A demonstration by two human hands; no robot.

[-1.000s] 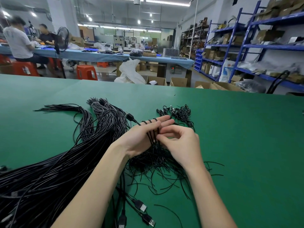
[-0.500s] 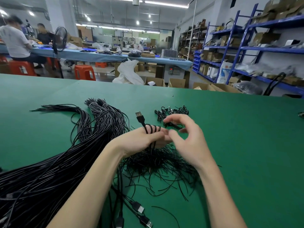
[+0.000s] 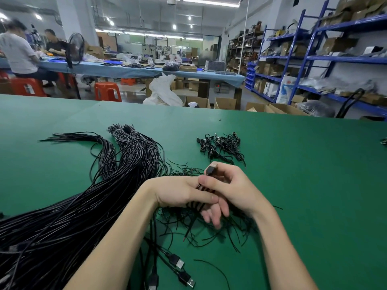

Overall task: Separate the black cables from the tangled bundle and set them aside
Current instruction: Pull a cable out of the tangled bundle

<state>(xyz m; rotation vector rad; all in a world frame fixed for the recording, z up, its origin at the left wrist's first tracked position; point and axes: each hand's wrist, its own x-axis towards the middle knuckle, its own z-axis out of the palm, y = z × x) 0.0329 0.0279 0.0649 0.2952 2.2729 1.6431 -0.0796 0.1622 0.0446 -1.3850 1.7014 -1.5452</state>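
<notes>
A thick bundle of long black cables (image 3: 88,197) fans across the left of the green table (image 3: 303,164). My left hand (image 3: 182,193) lies in the middle with a black cable (image 3: 195,205) wound several times round its fingers. My right hand (image 3: 232,189) overlaps it and pinches that cable's USB plug (image 3: 210,170) between thumb and fingers. Under both hands spreads a tangle of short black wire pieces (image 3: 209,229). A small pile of coiled black cables (image 3: 222,146) sits apart, farther back on the table.
Loose USB plugs (image 3: 182,271) lie at the near edge between my forearms. Beyond the table's far edge stand cardboard boxes (image 3: 225,103), orange stools (image 3: 107,91), a blue workbench with seated people (image 3: 18,51), and blue shelving (image 3: 314,59) at the right.
My right hand has closed over the left and taken the USB plug. More turns of cable sit round my left fingers, which now point down and toward me.
</notes>
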